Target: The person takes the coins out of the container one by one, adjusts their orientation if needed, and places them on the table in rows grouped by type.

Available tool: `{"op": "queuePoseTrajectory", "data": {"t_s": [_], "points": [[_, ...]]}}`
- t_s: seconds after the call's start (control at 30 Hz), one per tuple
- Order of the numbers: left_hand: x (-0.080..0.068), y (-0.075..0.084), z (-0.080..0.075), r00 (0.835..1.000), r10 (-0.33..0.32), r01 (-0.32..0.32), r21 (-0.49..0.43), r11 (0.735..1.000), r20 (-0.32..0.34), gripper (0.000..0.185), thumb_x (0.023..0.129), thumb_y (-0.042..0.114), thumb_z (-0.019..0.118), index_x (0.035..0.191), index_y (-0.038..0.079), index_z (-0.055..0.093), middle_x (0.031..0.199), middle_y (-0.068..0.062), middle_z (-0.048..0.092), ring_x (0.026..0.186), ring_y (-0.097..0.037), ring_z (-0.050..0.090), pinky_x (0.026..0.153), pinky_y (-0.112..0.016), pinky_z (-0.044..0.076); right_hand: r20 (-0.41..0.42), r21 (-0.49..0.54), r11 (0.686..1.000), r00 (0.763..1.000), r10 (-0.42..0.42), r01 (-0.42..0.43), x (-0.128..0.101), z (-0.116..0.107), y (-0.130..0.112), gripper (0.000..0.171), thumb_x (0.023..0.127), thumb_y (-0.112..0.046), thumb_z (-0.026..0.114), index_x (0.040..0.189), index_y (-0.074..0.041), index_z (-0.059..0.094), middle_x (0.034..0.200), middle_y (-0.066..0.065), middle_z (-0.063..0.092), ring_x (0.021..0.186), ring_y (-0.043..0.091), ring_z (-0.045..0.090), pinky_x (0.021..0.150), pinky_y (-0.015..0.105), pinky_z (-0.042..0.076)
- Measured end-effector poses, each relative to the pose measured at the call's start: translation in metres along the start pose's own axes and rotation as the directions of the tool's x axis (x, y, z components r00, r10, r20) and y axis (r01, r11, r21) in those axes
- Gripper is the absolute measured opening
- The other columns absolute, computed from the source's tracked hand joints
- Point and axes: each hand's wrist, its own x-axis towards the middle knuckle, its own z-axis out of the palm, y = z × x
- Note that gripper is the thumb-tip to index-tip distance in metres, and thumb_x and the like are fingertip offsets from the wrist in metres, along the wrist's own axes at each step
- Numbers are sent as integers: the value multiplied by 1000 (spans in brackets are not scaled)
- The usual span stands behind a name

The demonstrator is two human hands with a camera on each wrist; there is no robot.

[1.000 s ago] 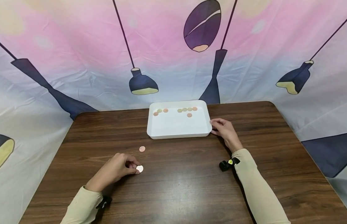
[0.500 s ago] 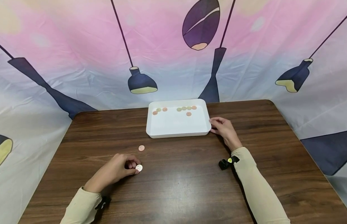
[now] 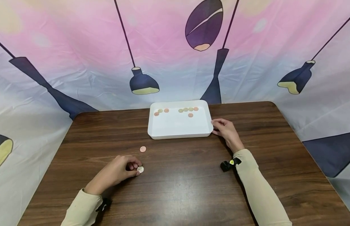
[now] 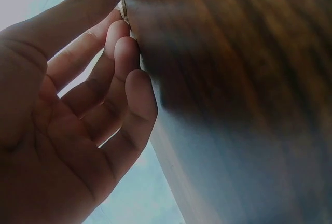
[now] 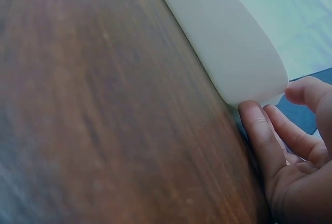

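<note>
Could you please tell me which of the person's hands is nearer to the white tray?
The right hand: its fingers touch the white tray at the near right corner. The left hand is down near the table's front, at a silver coin.

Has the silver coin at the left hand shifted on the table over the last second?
No. The silver coin lies in the same spot below the copper coin, at the left hand fingertips.

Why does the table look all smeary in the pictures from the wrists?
Left wrist view: the table sits very close, so its wood grain blurs, with a pale glare lower down. Right wrist view: the wood blurs nearest the lens too, and the white tray looks soft. Head view: sharp, but the table edges bow outward.
</note>
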Motion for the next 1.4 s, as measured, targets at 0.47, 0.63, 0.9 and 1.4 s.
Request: {"op": "queuePoseTrajectory", "data": {"t_s": [0.47, 0.63, 0.9, 1.4], "points": [[8, 15, -7, 999, -22, 25, 94, 995, -33, 12, 90, 21, 87, 97, 18, 77, 82, 17, 65, 75, 2, 58, 67, -23, 55, 1, -2, 1000, 1000, 7, -7, -1, -4, -4, 46, 108, -22, 61, 143, 9, 56, 124, 12, 61, 96, 6, 64, 85, 17, 61], [28, 34, -12, 994, 19, -9, 91, 996, -103, 7, 94, 21, 83, 98, 18, 78, 85, 15, 67, 78, -1, 61, 69, -26, 57, -8, 2, 1000, 1000, 6, -6, -1, -4, -3, 45, 108, -22, 62, 142, 7, 57, 119, 7, 63, 95, 7, 64, 84, 17, 61], [79, 64, -13, 984, 30, -24, 37, 999, -178, 4, 99, 19, 77, 97, 16, 79, 86, 9, 70, 79, -7, 63, 72, -31, 57, -23, 32, 999, 999, -32, 33, 0, -4, 0, 42, 107, -18, 65, 143, 2, 59, 114, 1, 67, 93, 7, 67, 80, 19, 62], [152, 68, -3, 980, -110, 84, -156, 984, -168, 29, 99, 12, 76, 125, 1, 72, 104, -9, 73, 100, -26, 71, 85, -40, 61, -4, 22, 999, 1000, -23, 23, 0, 0, 1, 44, 108, -19, 64, 144, 6, 58, 115, 5, 65, 94, 7, 65, 82, 19, 61]]}}
